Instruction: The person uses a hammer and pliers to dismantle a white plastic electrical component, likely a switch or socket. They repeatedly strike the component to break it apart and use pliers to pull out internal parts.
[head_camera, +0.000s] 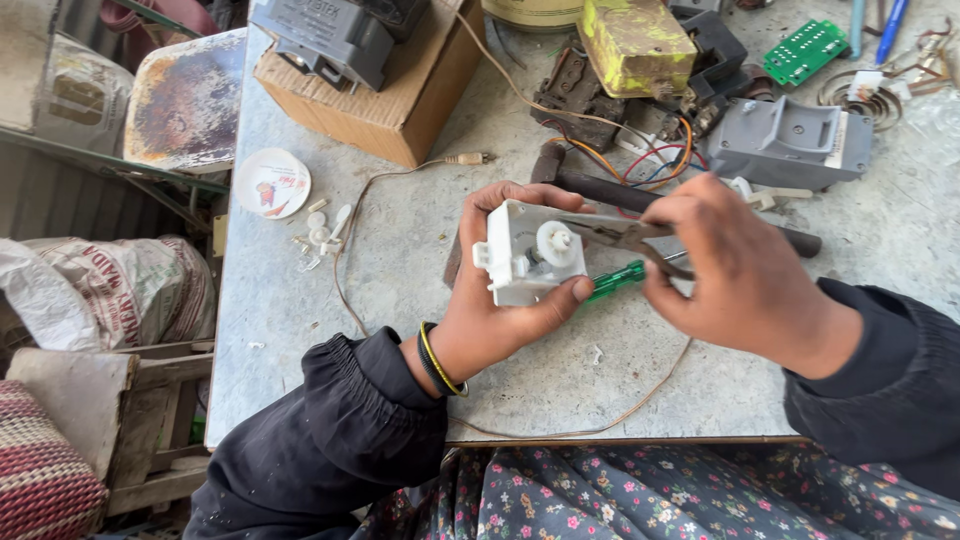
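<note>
Head view shows a small white plastic housing (527, 255) with a round white knob on its face, lifted just above the middle of the grey table (300, 330), well in from its near edge, face turned up, seemingly so the tool can reach it. The left hand (495, 310) wraps it, fingers curled behind and thumb pressed along its lower side. The right hand (735, 270) is clenched around the handles of metal pliers (620, 235), whose tips touch the knob. A green-handled screwdriver (615, 280) lies just beneath. Toward the far edge sit a cardboard box (400, 100), a grey casing (785, 145) and loose coloured wires (650, 160).
</note>
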